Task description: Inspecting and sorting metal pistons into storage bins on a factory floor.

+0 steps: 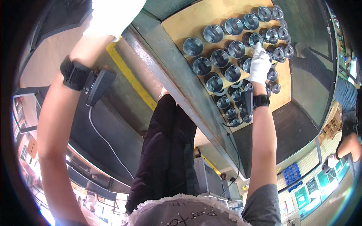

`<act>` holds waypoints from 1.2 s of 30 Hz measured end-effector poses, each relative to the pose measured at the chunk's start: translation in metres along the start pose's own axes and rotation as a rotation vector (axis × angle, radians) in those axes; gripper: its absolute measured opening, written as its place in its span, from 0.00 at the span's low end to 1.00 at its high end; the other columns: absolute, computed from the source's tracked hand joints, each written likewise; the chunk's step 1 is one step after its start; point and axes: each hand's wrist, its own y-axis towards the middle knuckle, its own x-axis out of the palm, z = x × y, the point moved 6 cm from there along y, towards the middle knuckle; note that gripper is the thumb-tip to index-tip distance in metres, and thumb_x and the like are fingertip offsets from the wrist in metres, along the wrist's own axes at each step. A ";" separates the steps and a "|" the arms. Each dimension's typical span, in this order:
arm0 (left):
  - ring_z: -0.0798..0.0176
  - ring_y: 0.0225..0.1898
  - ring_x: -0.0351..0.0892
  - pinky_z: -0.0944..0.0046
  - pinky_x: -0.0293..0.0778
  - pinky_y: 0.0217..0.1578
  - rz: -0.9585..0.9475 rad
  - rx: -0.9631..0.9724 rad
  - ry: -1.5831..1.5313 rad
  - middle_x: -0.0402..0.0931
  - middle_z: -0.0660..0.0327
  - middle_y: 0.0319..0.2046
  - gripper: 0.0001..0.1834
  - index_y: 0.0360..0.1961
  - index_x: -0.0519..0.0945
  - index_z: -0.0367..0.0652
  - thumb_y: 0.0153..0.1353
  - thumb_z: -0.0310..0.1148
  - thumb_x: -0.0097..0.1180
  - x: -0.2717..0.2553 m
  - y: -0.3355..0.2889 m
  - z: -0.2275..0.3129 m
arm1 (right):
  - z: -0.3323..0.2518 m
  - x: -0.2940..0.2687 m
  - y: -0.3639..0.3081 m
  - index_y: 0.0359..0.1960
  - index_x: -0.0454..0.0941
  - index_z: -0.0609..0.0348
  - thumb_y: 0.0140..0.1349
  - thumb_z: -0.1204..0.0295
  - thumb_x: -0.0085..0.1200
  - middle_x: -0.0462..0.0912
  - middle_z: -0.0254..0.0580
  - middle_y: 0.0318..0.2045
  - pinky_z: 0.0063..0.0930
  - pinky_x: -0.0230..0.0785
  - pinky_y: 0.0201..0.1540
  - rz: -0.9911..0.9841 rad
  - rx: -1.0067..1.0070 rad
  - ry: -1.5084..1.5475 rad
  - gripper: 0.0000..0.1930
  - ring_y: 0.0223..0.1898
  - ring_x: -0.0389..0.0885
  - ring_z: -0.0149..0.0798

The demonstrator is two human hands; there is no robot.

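Note:
Rows of grey metal cups that look like pistons point(219, 58), with a crossbar inside each, stand on a tan board point(177, 28). Over the right-hand part of these rows is my right hand point(260, 67), in a white glove. Its fingers are drawn together, with the tips at the near rim of one piston point(255, 39); the glove partly hides the grip. My left hand point(113, 17), also in a white glove, is raised at the upper left, washed out by glare. The picture's edge cuts off its fingers, so its hold does not show.
A grey metal bin wall point(181, 94) runs between my legs and the board. Cables hang from the black devices strapped to my wrists. Beyond the bin at far right is another person's arm point(350, 145). A yellow floor line point(130, 77) passes at left.

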 end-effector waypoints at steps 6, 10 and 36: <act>0.43 0.49 0.79 0.49 0.75 0.51 -0.200 -0.150 -0.081 0.79 0.44 0.45 0.27 0.56 0.75 0.35 0.60 0.41 0.60 0.007 -0.004 -0.003 | -0.017 0.010 0.005 0.41 0.85 0.60 0.75 0.57 0.47 0.87 0.55 0.37 0.41 0.76 0.41 -0.087 0.018 0.010 0.20 0.38 0.86 0.54; 0.44 0.46 0.79 0.49 0.75 0.48 -0.204 -0.179 -0.100 0.79 0.46 0.41 0.24 0.53 0.76 0.35 0.60 0.40 0.59 0.004 -0.002 -0.002 | -0.021 -0.017 -0.024 0.47 0.82 0.63 0.76 0.60 0.46 0.87 0.52 0.38 0.34 0.76 0.43 -0.042 0.017 0.023 0.18 0.39 0.87 0.47; 0.42 0.48 0.79 0.47 0.75 0.50 -0.099 -0.177 -0.210 0.79 0.45 0.44 0.21 0.51 0.75 0.35 0.61 0.39 0.56 0.006 -0.015 -0.003 | -0.023 0.037 -0.106 0.44 0.84 0.61 0.70 0.72 0.53 0.86 0.49 0.39 0.32 0.74 0.43 -0.523 -0.219 0.090 0.09 0.39 0.84 0.45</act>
